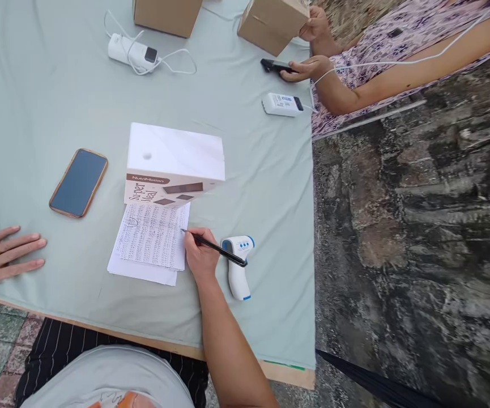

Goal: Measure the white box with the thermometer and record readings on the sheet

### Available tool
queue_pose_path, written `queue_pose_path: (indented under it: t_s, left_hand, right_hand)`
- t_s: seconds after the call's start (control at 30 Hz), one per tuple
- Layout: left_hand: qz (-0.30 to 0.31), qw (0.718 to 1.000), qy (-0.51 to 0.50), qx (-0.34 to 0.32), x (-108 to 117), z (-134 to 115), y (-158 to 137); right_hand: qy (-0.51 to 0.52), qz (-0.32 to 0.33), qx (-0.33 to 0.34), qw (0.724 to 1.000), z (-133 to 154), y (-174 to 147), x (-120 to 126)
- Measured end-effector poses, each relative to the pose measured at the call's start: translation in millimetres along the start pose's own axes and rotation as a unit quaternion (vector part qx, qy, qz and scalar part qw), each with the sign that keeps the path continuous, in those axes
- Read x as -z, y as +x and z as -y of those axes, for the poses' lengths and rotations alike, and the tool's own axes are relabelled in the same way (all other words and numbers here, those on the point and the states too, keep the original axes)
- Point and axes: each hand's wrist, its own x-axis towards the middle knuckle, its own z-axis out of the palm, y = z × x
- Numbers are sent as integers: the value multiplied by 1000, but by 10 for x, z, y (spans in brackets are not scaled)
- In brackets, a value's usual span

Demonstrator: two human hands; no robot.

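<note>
My right hand (202,252) is closed round a black pen (219,248), its tip at the right side of a sheet covered in small writing (153,232). That sheet lies on another white paper (143,272). Just right of the hand, a white-and-blue infrared thermometer (238,275) lies on the table. My left hand (2,258), with a gold ring, rests flat near the table's left front corner, fingers spread and holding nothing. Beyond the papers stands a white NutriMotion Super Meal box (174,153). Between it and my left hand lies a phone (79,182) in a brown-edged case.
At the far right a person's hands (312,68) hold a black device (278,66) and touch a cardboard box (272,25). Another cardboard box (168,14) stands at the back. Two white devices with cables, one left (132,52) and one right (282,104), lie on the tablecloth (270,181).
</note>
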Motion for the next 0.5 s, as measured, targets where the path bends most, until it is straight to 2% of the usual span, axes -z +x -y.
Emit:
queue_pose_path:
  t_s: [0.13, 0.5]
  left_hand:
    - [27, 999, -13, 26, 54, -28, 26]
    - [16, 999, -40, 20, 82, -10, 57]
  right_hand:
    - [-5, 4, 0, 1000, 5, 8, 3]
    - [-5, 0, 7, 1000, 59, 9, 3]
